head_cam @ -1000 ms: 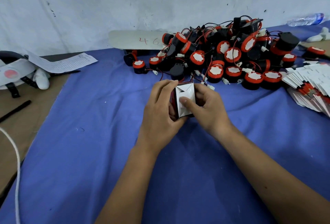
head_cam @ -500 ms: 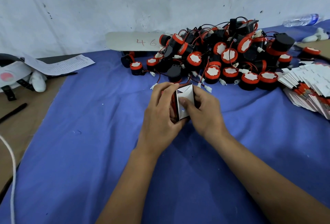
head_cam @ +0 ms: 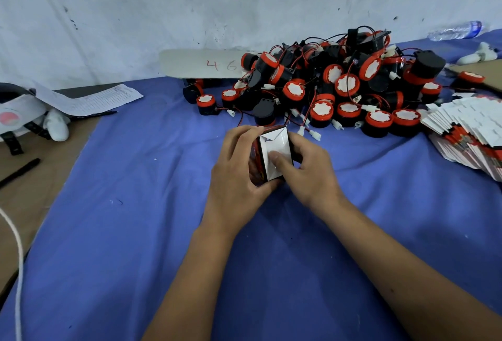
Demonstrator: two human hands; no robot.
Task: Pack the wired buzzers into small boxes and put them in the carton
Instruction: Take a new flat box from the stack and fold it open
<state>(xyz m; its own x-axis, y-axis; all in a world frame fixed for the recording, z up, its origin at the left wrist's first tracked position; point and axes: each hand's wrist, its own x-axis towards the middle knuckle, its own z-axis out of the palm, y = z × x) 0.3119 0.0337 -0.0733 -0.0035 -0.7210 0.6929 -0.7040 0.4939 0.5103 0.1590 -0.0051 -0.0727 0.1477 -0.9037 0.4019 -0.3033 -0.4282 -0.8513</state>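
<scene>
A small box (head_cam: pixel 274 147), white on its end with a red and black side, is held between both hands over the blue cloth. My left hand (head_cam: pixel 236 177) wraps its fingers round the box's left side. My right hand (head_cam: pixel 307 174) grips the right side, with the thumb pressing on the white end flaps. Just behind the hands lies a big heap of black and red wired buzzers (head_cam: pixel 334 90). A fanned stack of flat unfolded boxes (head_cam: pixel 470 134) lies at the right edge. No carton is in view.
A blue cloth (head_cam: pixel 135 218) covers the table. A grey board marked "46" (head_cam: pixel 203 64) leans at the wall. A paper sheet (head_cam: pixel 92 98), a white cap (head_cam: pixel 16 117) and a black pen (head_cam: pixel 19 172) lie at the left. A plastic bottle (head_cam: pixel 456 31) lies at the back right.
Both hands and the box stay in the same spot on the cloth. The right thumb has slid slightly over the white end flaps; the view has shifted a little.
</scene>
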